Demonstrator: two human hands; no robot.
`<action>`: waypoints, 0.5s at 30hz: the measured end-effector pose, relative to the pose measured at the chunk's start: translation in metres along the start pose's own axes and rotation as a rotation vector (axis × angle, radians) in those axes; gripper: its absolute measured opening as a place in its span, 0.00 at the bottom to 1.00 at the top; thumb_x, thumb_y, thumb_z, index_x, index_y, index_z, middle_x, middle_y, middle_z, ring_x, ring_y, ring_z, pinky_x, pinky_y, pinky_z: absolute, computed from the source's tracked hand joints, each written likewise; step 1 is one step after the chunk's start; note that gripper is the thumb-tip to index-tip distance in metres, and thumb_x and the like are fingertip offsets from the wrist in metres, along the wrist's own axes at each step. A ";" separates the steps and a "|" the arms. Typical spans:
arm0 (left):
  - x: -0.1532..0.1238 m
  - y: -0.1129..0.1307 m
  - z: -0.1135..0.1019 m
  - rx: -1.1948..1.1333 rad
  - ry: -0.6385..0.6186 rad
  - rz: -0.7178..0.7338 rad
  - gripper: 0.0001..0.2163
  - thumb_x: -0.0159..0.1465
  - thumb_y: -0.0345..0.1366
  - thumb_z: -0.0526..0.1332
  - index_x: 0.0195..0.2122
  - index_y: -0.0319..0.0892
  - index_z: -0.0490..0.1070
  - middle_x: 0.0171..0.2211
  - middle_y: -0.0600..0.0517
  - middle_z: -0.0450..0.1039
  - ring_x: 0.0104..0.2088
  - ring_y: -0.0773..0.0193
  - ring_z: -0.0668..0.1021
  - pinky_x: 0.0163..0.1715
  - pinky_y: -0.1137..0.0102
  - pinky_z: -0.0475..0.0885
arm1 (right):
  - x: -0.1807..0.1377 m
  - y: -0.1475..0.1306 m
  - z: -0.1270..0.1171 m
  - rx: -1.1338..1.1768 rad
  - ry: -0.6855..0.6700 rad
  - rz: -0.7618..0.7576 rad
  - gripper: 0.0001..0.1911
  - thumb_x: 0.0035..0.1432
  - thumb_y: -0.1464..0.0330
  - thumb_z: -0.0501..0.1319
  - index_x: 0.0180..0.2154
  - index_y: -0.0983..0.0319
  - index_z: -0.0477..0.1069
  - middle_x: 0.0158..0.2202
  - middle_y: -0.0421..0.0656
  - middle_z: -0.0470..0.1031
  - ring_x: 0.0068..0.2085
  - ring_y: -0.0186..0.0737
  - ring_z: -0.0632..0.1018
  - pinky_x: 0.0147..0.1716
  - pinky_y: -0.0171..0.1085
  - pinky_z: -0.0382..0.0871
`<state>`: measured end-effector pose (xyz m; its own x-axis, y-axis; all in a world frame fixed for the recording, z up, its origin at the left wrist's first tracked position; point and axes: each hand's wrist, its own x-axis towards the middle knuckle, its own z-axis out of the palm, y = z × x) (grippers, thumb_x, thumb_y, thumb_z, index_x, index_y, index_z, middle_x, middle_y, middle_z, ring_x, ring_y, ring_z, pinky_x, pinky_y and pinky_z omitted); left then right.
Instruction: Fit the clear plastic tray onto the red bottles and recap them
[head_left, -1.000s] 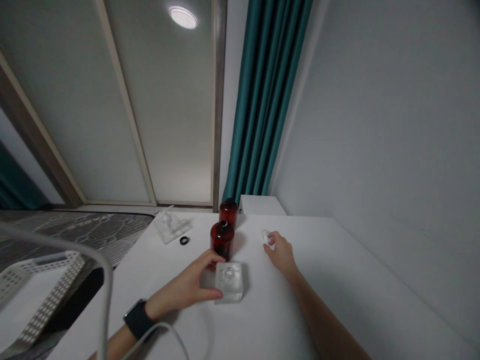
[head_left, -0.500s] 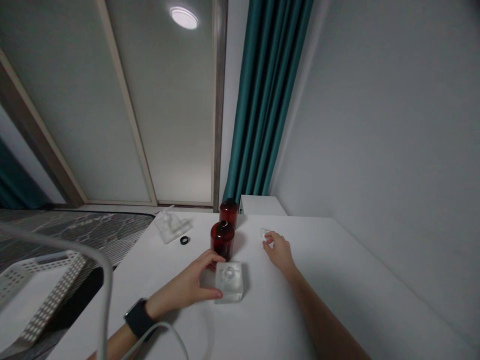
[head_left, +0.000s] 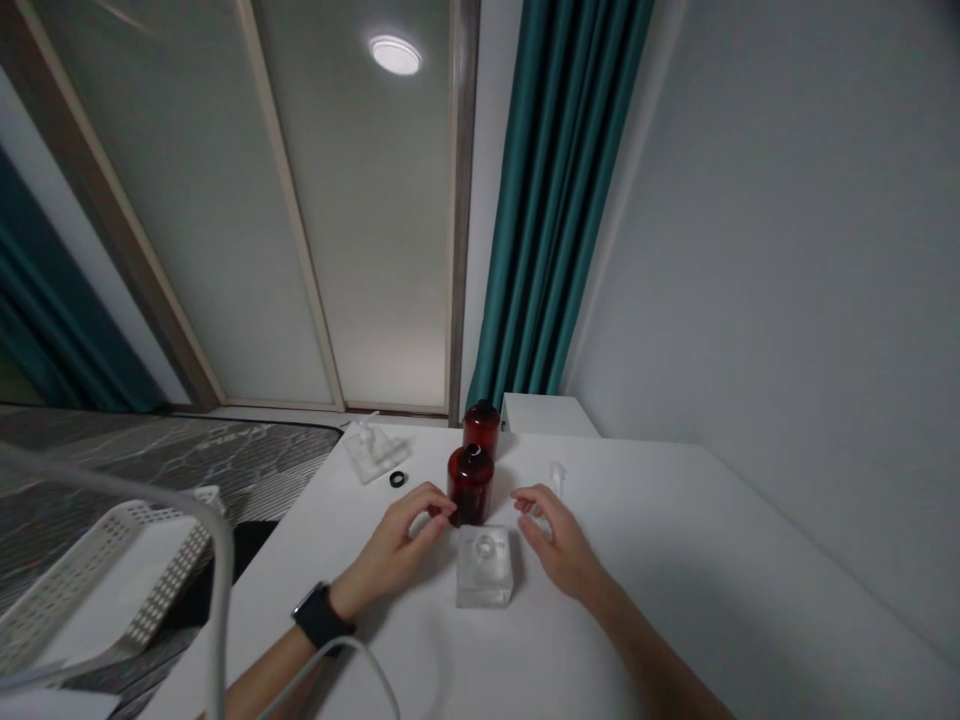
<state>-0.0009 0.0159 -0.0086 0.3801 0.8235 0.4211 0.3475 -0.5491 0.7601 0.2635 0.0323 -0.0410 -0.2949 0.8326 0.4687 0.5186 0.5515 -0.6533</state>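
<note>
A clear square block-like container [head_left: 484, 578] with a round opening on top sits on the white table [head_left: 525, 660]. Just behind it stands a dark red-brown bottle [head_left: 471, 490], with a second similar bottle [head_left: 481, 425] farther back. My left hand [head_left: 405, 540], a dark watch on its wrist, is beside the front bottle. Its fingers curve loosely, thumb apart, holding nothing I can see. To the right of the container hovers my right hand [head_left: 559, 545], fingers apart and nothing visible in them. Behind that hand lies a small translucent piece [head_left: 557, 474], its kind unclear.
Farther left are a black ring [head_left: 397, 480] and a clear square piece with a spout-like top [head_left: 375, 455]. A white perforated basket [head_left: 161, 590] stands low at left. A pale cable [head_left: 223, 600] crosses the near left. Behind the table is a white box [head_left: 551, 415].
My left hand has let go of the clear container and moved to the front bottle's side. My right hand has left the small translucent piece and come back toward the container.
</note>
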 end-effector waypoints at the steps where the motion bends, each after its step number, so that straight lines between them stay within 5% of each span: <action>1: 0.000 0.000 -0.001 0.018 0.072 -0.007 0.13 0.72 0.42 0.51 0.38 0.42 0.71 0.36 0.49 0.73 0.38 0.58 0.75 0.41 0.65 0.69 | -0.003 -0.008 0.002 0.063 -0.071 -0.040 0.15 0.64 0.64 0.55 0.51 0.58 0.68 0.44 0.47 0.74 0.46 0.46 0.75 0.46 0.42 0.70; 7: -0.001 -0.011 0.003 0.090 0.304 -0.036 0.08 0.70 0.38 0.54 0.44 0.43 0.70 0.40 0.48 0.71 0.42 0.57 0.75 0.44 0.63 0.71 | -0.013 -0.032 0.014 0.075 -0.380 0.006 0.45 0.44 0.64 0.76 0.61 0.57 0.59 0.59 0.49 0.65 0.60 0.56 0.66 0.61 0.52 0.60; 15: 0.016 -0.009 -0.005 0.206 0.251 0.002 0.21 0.66 0.37 0.58 0.61 0.46 0.60 0.57 0.43 0.66 0.54 0.52 0.72 0.54 0.55 0.70 | -0.008 -0.038 0.015 0.042 -0.446 0.081 0.43 0.44 0.70 0.75 0.60 0.60 0.61 0.57 0.48 0.67 0.59 0.52 0.67 0.61 0.48 0.61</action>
<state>-0.0022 0.0347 -0.0068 0.1669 0.8179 0.5506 0.5229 -0.5469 0.6538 0.2341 0.0054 -0.0290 -0.5767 0.8082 0.1194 0.5238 0.4779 -0.7051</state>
